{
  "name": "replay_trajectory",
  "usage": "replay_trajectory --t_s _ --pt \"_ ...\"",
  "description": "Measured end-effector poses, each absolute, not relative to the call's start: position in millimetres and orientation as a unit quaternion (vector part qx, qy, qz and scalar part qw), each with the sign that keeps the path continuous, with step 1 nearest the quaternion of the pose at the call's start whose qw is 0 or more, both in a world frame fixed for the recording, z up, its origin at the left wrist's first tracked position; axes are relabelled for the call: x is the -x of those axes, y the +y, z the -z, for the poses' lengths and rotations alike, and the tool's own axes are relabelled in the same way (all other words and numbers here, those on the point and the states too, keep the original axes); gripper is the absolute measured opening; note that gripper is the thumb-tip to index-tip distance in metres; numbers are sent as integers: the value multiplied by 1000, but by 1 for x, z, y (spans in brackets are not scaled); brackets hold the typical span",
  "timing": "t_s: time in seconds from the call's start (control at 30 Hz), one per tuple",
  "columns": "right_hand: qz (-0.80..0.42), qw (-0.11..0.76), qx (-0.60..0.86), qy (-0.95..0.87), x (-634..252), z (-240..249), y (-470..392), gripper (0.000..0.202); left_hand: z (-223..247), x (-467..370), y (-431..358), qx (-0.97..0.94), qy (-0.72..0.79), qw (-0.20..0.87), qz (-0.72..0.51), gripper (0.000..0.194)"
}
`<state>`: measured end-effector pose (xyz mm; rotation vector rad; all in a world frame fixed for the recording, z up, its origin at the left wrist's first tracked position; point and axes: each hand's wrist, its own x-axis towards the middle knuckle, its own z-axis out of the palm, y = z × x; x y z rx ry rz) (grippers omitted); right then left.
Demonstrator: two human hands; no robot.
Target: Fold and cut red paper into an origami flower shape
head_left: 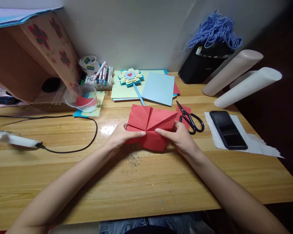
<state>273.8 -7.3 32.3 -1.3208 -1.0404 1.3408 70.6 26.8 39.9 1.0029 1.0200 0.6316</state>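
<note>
A creased sheet of red paper (158, 120) is held between both hands above the wooden table. Several fold lines meet near its middle, and parts of it stand up from the rest. My left hand (120, 133) grips its left side, thumb on top and the other fingers mostly hidden beneath. On the right side my right hand (180, 135) pinches it the same way, its thumb pointing inward. Just behind the right hand lie black-handled scissors (191, 120), partly on a red paper scrap (185, 112). A layered paper flower (130, 76) on a blue stick rests behind the sheet.
Coloured paper sheets (158, 87), a clear plastic bowl (81, 99) and a box of markers (104, 78) stand at the back. A phone (228, 130) and white paper rolls (249, 87) are right. A corded white glue-gun-like tool (19, 139) and a cardboard box (46, 55) are left.
</note>
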Motion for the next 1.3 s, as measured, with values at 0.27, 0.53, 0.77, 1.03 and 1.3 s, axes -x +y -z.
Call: replay_trajectory --t_s 0.27,0.53,0.77,1.03,1.3 --pt "-511 505 531 -448 -270 -37 -13 37 -51 -72 22 -425 407 736 -336 53" --pt "-479 518 534 -466 -268 -41 -17 33 -57 -69 24 -442 427 732 -293 45" --pt "-473 519 522 -484 -267 -42 -19 30 -64 -68 24 -448 452 719 -279 46" --pt "-516 539 493 -447 -266 -40 -19 28 -66 -67 22 -446 460 710 -292 42" --pt "-533 531 492 -439 -266 -39 -20 27 -62 -70 18 -443 478 693 -308 43"
